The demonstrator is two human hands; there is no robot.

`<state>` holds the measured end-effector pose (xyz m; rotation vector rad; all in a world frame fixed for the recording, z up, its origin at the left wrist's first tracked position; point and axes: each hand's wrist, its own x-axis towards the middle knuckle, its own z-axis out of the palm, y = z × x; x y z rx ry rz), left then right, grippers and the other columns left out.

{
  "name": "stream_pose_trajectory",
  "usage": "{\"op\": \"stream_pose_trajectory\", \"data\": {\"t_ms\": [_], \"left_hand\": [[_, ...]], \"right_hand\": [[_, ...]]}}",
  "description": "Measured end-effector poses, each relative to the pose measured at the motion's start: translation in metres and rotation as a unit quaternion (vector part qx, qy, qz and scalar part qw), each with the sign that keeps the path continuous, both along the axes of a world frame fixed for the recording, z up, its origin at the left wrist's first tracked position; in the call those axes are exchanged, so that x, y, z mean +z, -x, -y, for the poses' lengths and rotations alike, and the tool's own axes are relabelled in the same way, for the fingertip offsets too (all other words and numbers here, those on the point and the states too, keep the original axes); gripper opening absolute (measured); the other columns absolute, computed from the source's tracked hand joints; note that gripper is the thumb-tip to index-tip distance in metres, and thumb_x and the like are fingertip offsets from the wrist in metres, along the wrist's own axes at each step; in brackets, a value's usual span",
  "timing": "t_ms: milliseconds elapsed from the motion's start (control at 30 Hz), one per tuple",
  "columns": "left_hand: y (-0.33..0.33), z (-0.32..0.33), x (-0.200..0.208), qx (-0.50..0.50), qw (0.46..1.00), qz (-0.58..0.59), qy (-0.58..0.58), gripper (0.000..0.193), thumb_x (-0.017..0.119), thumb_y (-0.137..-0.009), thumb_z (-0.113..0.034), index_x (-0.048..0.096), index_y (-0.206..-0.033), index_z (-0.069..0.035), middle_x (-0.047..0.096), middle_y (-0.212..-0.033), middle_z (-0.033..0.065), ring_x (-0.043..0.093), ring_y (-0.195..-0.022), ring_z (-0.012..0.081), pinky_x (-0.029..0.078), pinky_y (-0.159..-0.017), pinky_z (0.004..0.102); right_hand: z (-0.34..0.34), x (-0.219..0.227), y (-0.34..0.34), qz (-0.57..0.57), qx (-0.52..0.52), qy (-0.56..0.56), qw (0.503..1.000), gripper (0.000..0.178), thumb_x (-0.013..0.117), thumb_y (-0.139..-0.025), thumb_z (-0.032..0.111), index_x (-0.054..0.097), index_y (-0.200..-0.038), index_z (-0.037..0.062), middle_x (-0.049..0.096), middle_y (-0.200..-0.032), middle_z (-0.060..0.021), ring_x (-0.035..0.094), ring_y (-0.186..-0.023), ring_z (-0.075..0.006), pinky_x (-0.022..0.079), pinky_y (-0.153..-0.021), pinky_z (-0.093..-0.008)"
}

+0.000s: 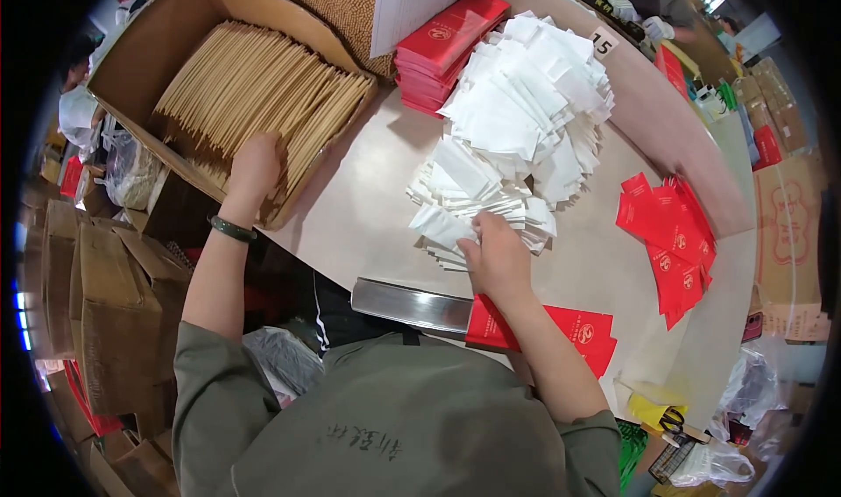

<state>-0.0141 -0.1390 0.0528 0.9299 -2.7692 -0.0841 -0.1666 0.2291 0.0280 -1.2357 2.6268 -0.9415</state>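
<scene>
Cardboard cartons (pixel 118 322) crowd the floor to my left, and across the top of my head view a co-worker's gloved hands (pixel 657 28) show beyond the pale table (pixel 359 199) in front of me. My left hand (pixel 257 166) reaches into an open cardboard box (pixel 123 81), its fingers bent down among the thin wooden sticks (pixel 254 85). These lie side by side, long axes slanting from upper right to lower left, along the box's right wall; I cannot tell whether my fingers have closed on any. My right hand (pixel 502 256) is at the near edge of the heaped white packets (pixel 526 94), thumb and forefinger slightly parted against it; whether they grip one I cannot tell. The nearest packets slant from upper left to lower right. Under my right forearm, red sleeves (pixel 583 330) run lengthwise left to right, beside a shiny metal channel (pixel 412 304) pointing the same way.
</scene>
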Motion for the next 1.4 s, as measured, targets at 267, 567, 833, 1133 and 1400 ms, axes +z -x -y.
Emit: {"op": "stream_pose_trajectory", "data": {"t_ms": [267,567,833,1133,1400], "left_hand": [[-0.004,-0.076,0.017,0.107,0.89,-0.401,-0.188,0.016,0.048,-0.102,-0.011,0.057,-0.103,0.002,0.061,-0.084,0.0108,0.06,-0.075,0.0219,0.048,-0.069,0.0345],[-0.03,-0.233,-0.069,-0.037,0.898,-0.362,-0.248,0.011,0.054,-0.098,-0.006,0.059,-0.105,0.0,0.053,-0.087,0.0145,0.054,-0.071,0.0284,0.046,-0.065,0.0344],[-0.024,-0.224,-0.042,-0.058,0.886,-0.36,-0.287,0.013,0.055,-0.1,-0.011,0.06,-0.103,0.0,0.054,-0.081,0.0099,0.054,-0.066,0.0209,0.045,-0.063,0.0303],[-0.073,-0.167,-0.008,-0.116,0.821,-0.075,-0.554,0.014,0.071,-0.09,-0.008,0.06,-0.085,-0.001,0.059,-0.073,-0.0024,0.054,-0.067,0.003,0.044,-0.06,0.0194],[-0.011,-0.231,-0.023,-0.318,0.882,-0.055,-0.344,0.015,0.076,-0.083,-0.015,0.065,-0.086,-0.006,0.062,-0.08,0.0106,0.062,-0.073,0.0271,0.049,-0.063,0.0366]], "right_hand": [[-0.009,-0.01,0.003,-0.026,-0.001,0.071,0.997,0.023,0.07,-0.083,0.012,0.061,-0.102,0.0024,0.063,-0.091,-0.0149,0.062,-0.084,-0.0335,0.05,-0.072,-0.0423],[-0.009,0.034,-0.02,0.192,0.02,0.093,0.977,0.02,0.067,-0.086,0.006,0.063,-0.105,0.0012,0.064,-0.086,-0.0107,0.063,-0.074,-0.0205,0.051,-0.071,-0.0312],[-0.043,0.008,-0.059,-0.029,0.208,-0.094,0.973,0.018,0.071,-0.083,0.015,0.066,-0.097,0.0045,0.062,-0.089,-0.0111,0.061,-0.086,-0.0296,0.049,-0.078,-0.0394],[-0.102,0.043,-0.053,-0.042,0.214,-0.1,0.971,0.037,0.081,-0.074,0.022,0.06,-0.097,0.0012,0.054,-0.131,-0.0203,0.052,-0.12,-0.0386,0.043,-0.1,-0.0494],[-0.1,0.015,-0.052,-0.063,0.217,-0.051,0.973,0.035,0.081,-0.073,0.018,0.059,-0.093,0.0005,0.053,-0.134,-0.0225,0.051,-0.123,-0.0384,0.044,-0.101,-0.0466]]}}
